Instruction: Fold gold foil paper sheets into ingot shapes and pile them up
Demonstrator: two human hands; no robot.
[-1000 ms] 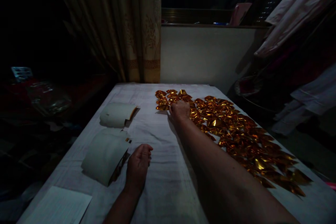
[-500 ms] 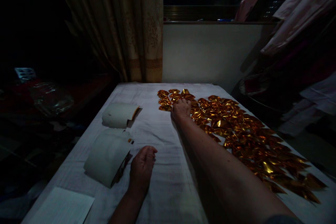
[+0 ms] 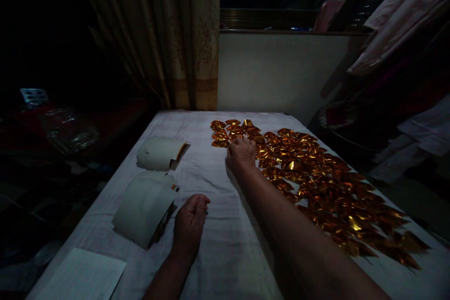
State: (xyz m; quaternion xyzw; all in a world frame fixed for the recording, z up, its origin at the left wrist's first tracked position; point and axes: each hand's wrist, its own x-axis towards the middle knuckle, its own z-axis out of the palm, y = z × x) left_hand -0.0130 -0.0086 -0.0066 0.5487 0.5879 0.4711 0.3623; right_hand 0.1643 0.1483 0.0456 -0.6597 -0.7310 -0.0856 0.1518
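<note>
Shiny gold foil folded pieces (image 3: 312,164), many of them pointed at the ends, lie in a broad spread over the right side of the white-covered table. My right hand (image 3: 242,153) reaches to the far left part of this spread, its fingers curled down among the pieces. Whatever lies under those fingers is hidden. My left hand (image 3: 191,213) rests closed on the cloth, thumb laid over the curled fingers, and nothing shows in it. Just left of it is a curved pale sheet stack (image 3: 144,208), bent upward in an arch.
A second arched pale stack (image 3: 160,153) sits farther back, with a gold edge showing. Near the front left corner lies a flat pale sheet (image 3: 84,274). Behind the table are a curtain (image 3: 190,37) and a wall (image 3: 274,70). Clothes (image 3: 397,18) hang at right.
My right hand has drawn slightly toward me, its fingers still curled at the foil pieces. My left hand has stayed in nearly the same place.
</note>
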